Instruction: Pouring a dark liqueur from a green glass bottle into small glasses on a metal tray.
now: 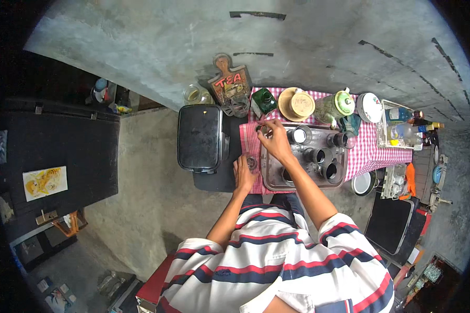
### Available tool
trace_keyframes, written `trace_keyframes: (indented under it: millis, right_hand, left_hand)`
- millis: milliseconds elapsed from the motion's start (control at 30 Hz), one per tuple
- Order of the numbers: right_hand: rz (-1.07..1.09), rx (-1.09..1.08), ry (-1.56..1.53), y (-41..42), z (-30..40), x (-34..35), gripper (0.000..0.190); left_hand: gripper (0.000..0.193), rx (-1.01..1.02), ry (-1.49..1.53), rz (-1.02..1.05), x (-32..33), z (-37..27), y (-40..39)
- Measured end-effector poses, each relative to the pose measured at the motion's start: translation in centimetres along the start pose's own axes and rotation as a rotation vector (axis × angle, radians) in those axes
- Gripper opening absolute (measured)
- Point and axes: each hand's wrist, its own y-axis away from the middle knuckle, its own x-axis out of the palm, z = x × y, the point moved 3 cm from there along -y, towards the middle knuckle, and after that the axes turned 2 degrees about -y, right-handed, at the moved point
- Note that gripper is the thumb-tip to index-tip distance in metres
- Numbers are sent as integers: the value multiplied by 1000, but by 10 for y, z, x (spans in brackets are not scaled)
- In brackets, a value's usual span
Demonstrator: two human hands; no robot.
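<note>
My left hand (244, 174) rests on the red checked cloth (252, 139), its fingers beside and touching a small clear glass (251, 163). Farther up, my right hand (274, 139) is over the upper left corner of the metal tray (272, 180), its fingertips pinched at a small dark green item (261, 128) I cannot make out. On the tray are several glasses with dark contents, such as one (331, 171) at the lower right, and a glass with a white top (299, 135) just right of my right hand.
A black lidded bin (199, 137) stands at the left. Behind the tray are a green glass bottle (263, 102), a wooden lidded container (302, 104), a green teapot (344, 102) and stacked plates (370, 107). A wire basket (399, 144) of bottles stands right. A TEA sign (231, 84) leans on the wall.
</note>
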Motion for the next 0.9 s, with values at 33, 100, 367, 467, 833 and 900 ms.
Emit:
trace_keyframes:
  millis: [33, 100, 367, 467, 833, 900]
  right_hand:
    - [-40, -70, 89, -5, 7, -9, 33]
    - [-100, -76, -12, -17, 13, -19, 31]
    - [-278, -53, -279, -61, 29, -38, 30]
    - [-314, -130, -231, -76, 20, -42, 34]
    - [-277, -212, -8, -82, 17, -27, 35]
    - [-258, -217, 0, -84, 15, -27, 33]
  left_hand:
    - [84, 11, 0, -9, -5, -4, 3]
    - [96, 27, 5, -21, -17, -13, 9]
    - [89, 327, 215, -260, -62, -81, -31]
    - [86, 426, 241, -355, -70, -111, -71]
    - [88, 394, 174, -320, -51, -106, -162]
    - [83, 414, 150, -338, -46, -105, -167]
